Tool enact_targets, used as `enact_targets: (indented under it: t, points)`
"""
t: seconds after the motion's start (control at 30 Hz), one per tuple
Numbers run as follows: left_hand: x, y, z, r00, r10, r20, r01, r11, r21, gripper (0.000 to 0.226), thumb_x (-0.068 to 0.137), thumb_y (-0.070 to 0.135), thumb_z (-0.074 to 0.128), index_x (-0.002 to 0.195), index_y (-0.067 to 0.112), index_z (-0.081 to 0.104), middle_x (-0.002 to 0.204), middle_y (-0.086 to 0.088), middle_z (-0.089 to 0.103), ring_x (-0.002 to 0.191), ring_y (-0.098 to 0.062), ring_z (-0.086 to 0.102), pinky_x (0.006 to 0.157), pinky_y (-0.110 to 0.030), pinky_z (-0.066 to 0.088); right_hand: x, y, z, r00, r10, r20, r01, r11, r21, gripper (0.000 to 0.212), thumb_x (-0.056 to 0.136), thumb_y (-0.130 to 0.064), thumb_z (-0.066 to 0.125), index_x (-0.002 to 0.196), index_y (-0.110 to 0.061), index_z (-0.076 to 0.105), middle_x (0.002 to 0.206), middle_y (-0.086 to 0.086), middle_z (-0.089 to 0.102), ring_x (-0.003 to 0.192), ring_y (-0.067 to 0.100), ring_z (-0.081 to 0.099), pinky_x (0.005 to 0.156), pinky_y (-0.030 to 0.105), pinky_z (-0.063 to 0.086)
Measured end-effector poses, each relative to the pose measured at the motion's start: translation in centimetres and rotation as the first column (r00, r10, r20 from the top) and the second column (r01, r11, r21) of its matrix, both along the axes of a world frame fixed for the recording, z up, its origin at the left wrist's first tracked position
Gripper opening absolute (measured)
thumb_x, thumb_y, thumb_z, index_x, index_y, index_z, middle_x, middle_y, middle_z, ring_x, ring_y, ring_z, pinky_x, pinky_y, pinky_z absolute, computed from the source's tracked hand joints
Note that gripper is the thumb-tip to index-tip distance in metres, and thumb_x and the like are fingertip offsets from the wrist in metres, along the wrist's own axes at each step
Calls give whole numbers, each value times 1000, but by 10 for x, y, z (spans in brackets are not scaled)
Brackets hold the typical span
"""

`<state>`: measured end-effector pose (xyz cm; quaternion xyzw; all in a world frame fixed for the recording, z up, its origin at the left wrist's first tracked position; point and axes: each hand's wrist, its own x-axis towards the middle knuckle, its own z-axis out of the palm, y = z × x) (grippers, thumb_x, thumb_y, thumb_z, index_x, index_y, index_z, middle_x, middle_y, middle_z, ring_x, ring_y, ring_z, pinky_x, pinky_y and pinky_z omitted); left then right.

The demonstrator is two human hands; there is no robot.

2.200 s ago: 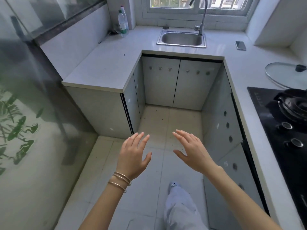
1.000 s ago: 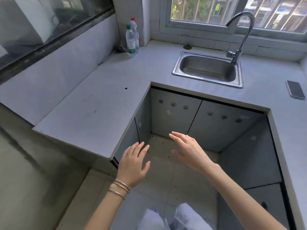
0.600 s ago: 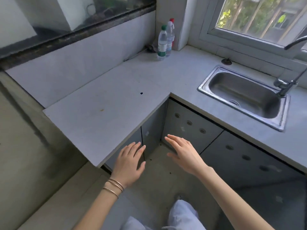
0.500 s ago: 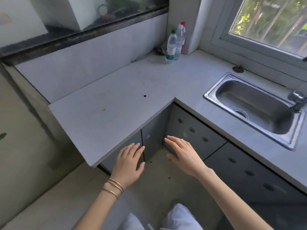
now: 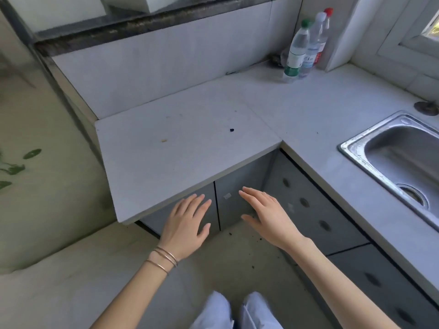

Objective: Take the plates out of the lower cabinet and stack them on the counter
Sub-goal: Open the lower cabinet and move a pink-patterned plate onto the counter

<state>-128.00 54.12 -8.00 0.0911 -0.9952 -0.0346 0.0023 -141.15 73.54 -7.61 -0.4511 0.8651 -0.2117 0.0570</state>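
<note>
Below near edge of bench (image 5: 180,148): left hand (image 5: 187,226) and right hand (image 5: 268,219) spread flat, empty, before shut lower cabinet doors (image 5: 234,198). Plates not visible. Bottles (image 5: 306,46) at far bench corner.

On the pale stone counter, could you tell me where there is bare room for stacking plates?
The pale stone counter is bare from its front edge to the wall. Only the far corner is crowded, by three clear plastic bottles; the steel sink takes the right side.

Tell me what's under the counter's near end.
Two shut grey cabinet doors sit under the counter. What is inside is hidden; no plates show. Both hands hover open before them.
</note>
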Motion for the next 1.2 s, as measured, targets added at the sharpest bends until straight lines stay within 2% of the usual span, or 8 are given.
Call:
enact_targets:
  t: [0.2,0.37,0.53,0.67,0.8,0.9,1.03,1.2]
  points:
    - [-24,-11,-104,999,-16,-50,13,999,-50,54,83,42,41,129,17,54,133,-4,56,124,-23,50,106,-36,28,-33,-26,-104,996,57,-65,-63,993,-103,55,87,-26,62,136,-16,40,143,2,43,130,18,41,108,42,34]
    - [-54,-30,-180,986,-27,-166,5,991,-136,54,85,41,42,133,17,50,137,-4,52,128,-23,45,108,-38,25,-66,-50,-192,982,101,-160,-128,977,-170,56,87,-27,62,137,-18,39,143,1,43,131,15,37,107,42,35]
    - [-72,-41,-228,955,-74,-286,3,970,-243,54,86,40,44,135,17,48,141,-5,48,131,-22,42,109,-40,27,-86,-66,-242,955,150,-257,-209,952,-222,54,89,-31,57,138,-18,37,144,0,41,134,15,35,107,42,35]
    - [-73,-45,-244,905,-146,-400,-11,931,-364,52,86,34,47,135,16,48,141,-5,47,133,-22,40,108,-42,29,-90,-76,-256,913,192,-360,-290,926,-242,53,89,-38,44,137,-17,37,144,0,42,135,15,34,107,39,35]
    - [-74,-61,-227,780,-214,-588,-134,861,-491,44,86,17,52,130,11,54,139,-8,50,131,-24,42,108,-44,32,-92,-83,-250,877,187,-442,-340,892,-297,54,88,-40,43,137,-18,38,144,-2,41,135,10,31,109,27,28]
    - [-72,-67,-220,700,-271,-660,-216,801,-558,43,82,8,55,126,10,57,137,-8,52,126,-23,46,108,-42,33,-90,-88,-240,861,166,-481,-368,856,-363,54,88,-42,43,136,-18,41,142,-3,43,133,10,33,106,25,28]
    - [-71,-72,-220,617,-295,-730,-338,738,-584,48,80,4,59,127,10,56,135,-7,54,126,-22,43,108,-41,33,-92,-94,-230,827,169,-536,-418,823,-385,53,87,-43,44,135,-19,42,141,-4,44,131,9,34,106,28,32]
    - [-80,-80,-206,591,-246,-768,-481,657,-580,52,84,7,57,135,9,47,139,-5,50,129,-21,41,109,-43,31,-88,-100,-223,808,198,-555,-464,796,-390,53,86,-43,45,135,-22,42,142,-8,42,132,6,32,105,28,33]
